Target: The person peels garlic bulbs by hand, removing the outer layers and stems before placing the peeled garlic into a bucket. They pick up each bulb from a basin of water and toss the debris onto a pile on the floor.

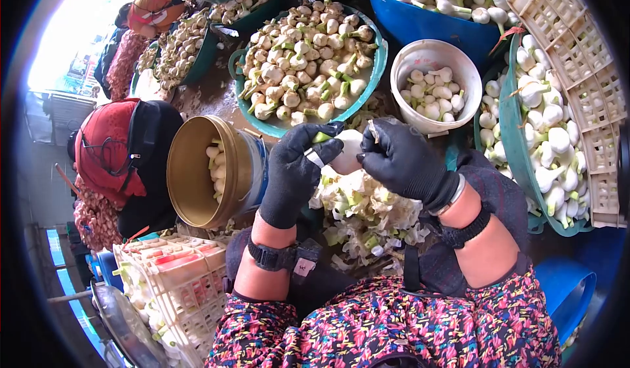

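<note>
At the bottom of the frame, a person's lap in a bright floral garment fills the foreground, with a wrist strap on each forearm. Just above it, at the centre of the frame, two black-gloved hands meet around a single white onion point(346, 153). The left hand point(296, 171) is clamped on the bulb's left side, thumb and fingers pinching near its green stub; the right hand point(403, 161) is closed on its right side, fingertips gripping a strip of skin at the top of the bulb. Directly below the hands lies a pile of peelings point(364, 217), white and pale green, heaped on the lap.

To the left of the hands, a gold-coloured tin point(197, 171) lies tipped on its side with a few bulbs inside. In the lower left corner stands a white plastic crate point(177, 289).

Above the hands, a teal basin point(377, 60) holds a heap of bulbs with green stubs. To its right, a white bucket point(430, 56) holds a smaller lot of trimmed bulbs. Along the right side of the frame, a green basin point(508, 125) is packed with clean white bulbs, and a white crate point(590, 92) stands at the right edge.

At the top of the frame, a blue tub point(420, 23) carries more bulbs. At the left edge, another person point(125, 151) in red and black sits bent over, with more basins in the upper left beyond.
</note>
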`<act>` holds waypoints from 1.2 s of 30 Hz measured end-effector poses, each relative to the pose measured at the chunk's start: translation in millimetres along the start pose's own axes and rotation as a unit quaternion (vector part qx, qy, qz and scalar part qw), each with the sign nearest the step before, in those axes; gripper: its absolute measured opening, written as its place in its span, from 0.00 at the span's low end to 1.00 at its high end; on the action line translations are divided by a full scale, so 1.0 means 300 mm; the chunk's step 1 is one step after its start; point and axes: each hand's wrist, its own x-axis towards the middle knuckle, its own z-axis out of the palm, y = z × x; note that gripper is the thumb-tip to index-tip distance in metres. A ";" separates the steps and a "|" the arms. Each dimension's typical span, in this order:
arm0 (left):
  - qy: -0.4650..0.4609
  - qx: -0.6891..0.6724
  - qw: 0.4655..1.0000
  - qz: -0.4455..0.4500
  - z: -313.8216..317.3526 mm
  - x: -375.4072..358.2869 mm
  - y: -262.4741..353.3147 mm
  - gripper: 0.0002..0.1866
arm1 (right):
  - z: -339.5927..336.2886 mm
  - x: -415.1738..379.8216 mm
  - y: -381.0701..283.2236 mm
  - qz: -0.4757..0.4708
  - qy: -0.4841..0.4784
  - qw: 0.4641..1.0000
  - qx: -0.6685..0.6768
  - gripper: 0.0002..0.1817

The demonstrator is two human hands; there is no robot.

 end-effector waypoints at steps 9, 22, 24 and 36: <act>0.129 0.258 0.938 0.193 -0.127 0.032 -0.013 0.20 | -0.111 0.027 0.061 0.063 0.175 0.958 -0.220 0.06; 0.056 0.185 0.981 0.012 -0.431 0.116 0.020 0.14 | -0.003 -0.032 0.029 0.037 -0.159 0.977 -0.138 0.12; -0.047 0.289 0.955 -0.050 -0.328 0.247 -0.168 0.13 | -0.010 -0.025 0.034 0.018 -0.141 0.983 -0.118 0.14; -0.173 0.701 0.690 -0.043 -0.161 0.571 -0.942 0.21 | -0.076 0.011 0.043 0.058 -0.090 0.961 -0.256 0.14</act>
